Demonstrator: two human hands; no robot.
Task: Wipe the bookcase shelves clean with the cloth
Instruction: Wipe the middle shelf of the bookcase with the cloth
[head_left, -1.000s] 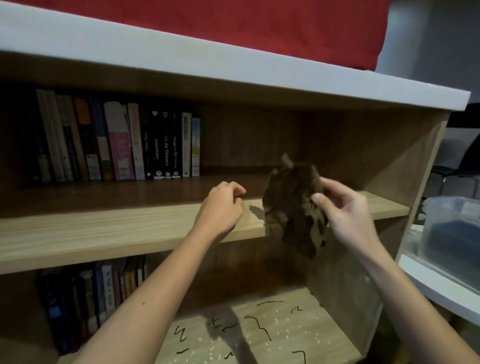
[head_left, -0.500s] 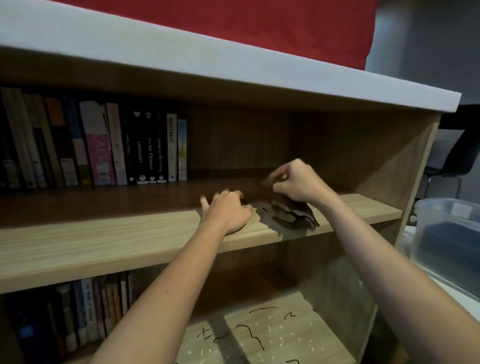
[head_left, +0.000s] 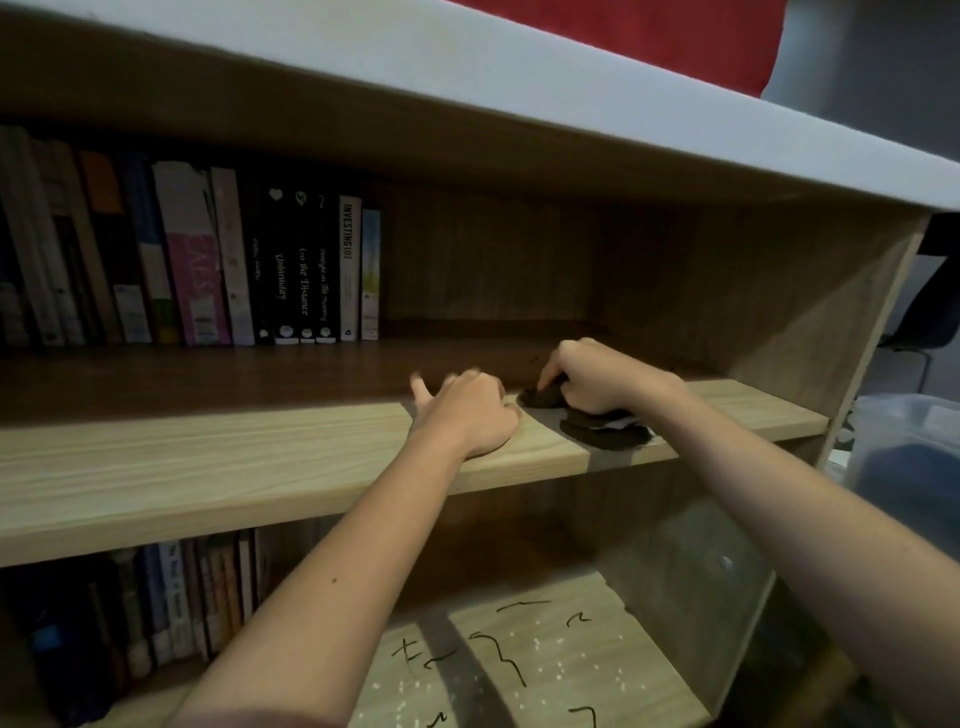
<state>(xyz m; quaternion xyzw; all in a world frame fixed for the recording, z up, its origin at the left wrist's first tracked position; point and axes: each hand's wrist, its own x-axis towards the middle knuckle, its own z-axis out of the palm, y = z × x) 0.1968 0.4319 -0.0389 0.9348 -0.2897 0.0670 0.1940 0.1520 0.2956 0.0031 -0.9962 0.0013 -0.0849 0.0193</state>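
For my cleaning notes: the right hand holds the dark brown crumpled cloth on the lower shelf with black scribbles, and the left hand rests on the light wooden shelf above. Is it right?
No. The head view shows the right hand holding the dark brown crumpled cloth on the same light wooden shelf where the left hand rests, not on the lower shelf with black scribbles.

cam: head-worn, wide-angle, only 1 view
faces: fwd & down into bookcase (head_left: 810, 322), middle shelf (head_left: 208, 457) centred
range: close
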